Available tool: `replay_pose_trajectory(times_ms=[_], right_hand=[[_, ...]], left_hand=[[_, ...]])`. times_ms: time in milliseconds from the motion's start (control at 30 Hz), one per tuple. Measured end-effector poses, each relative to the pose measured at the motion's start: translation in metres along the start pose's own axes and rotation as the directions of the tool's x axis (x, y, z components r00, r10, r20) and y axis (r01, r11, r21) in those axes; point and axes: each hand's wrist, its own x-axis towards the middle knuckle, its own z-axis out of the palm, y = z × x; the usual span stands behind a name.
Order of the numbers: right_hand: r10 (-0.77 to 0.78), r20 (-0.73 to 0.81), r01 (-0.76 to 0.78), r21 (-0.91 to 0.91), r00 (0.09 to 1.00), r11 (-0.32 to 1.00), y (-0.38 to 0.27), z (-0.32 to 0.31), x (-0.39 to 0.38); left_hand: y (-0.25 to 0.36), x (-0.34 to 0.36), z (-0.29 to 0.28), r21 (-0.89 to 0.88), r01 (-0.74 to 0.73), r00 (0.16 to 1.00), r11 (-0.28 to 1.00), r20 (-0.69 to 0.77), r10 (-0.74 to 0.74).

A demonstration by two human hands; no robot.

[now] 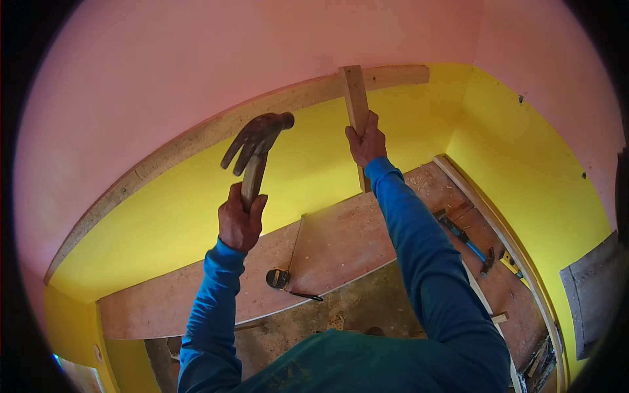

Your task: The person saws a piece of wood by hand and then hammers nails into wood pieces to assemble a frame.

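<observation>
My left hand (240,221) is wrapped round the wooden handle of a claw hammer (261,136). Its head is raised in front of the wall, with the claw to the left and the striking face to the right. Further right, my right hand (368,145) grips a short length of wood (354,92), held nearly upright. The top of that piece overlaps a long wooden batten (396,76) running across the wall where pink paint meets yellow. Whether the piece is fastened to the batten, I cannot tell.
Below the wall lies a reddish-brown board surface (354,242) with wood shavings. A tape measure (278,278) rests on it with its tape drawn out. At right are a blue-handled hammer (466,237), a yellow level (514,266), a wood strip (501,226) and a dark grey panel (593,281).
</observation>
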Motion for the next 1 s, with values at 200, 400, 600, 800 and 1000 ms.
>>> replay_pose_trajectory(times_ms=[200,400,600,800,1000], right_hand=[[-0.075,-0.042,0.069,-0.125,0.996,0.99,0.01,0.019,0.017],[0.051,0.094,-0.038,-0.14,0.994,0.989,0.006,0.004,0.019],[-0.044,0.147,0.056,-0.084,0.988,0.995,0.001,0.007,0.016],[-0.039,0.158,0.059,-0.123,0.987,0.991,0.02,-0.002,0.023],[-0.128,0.128,0.135,-0.054,0.984,0.989,0.017,0.006,0.027]], left_hand=[[0.008,0.052,0.027,0.204,-0.28,0.946,0.938,-0.105,0.305],[0.035,0.063,0.046,0.285,-0.458,0.842,0.842,-0.164,0.514],[0.02,0.11,0.067,0.51,-0.208,0.971,0.835,0.003,0.24],[0.065,0.079,0.07,0.466,-0.622,0.633,0.629,-0.173,0.755],[0.05,0.11,0.058,0.519,-0.248,0.958,0.818,0.009,0.285]])
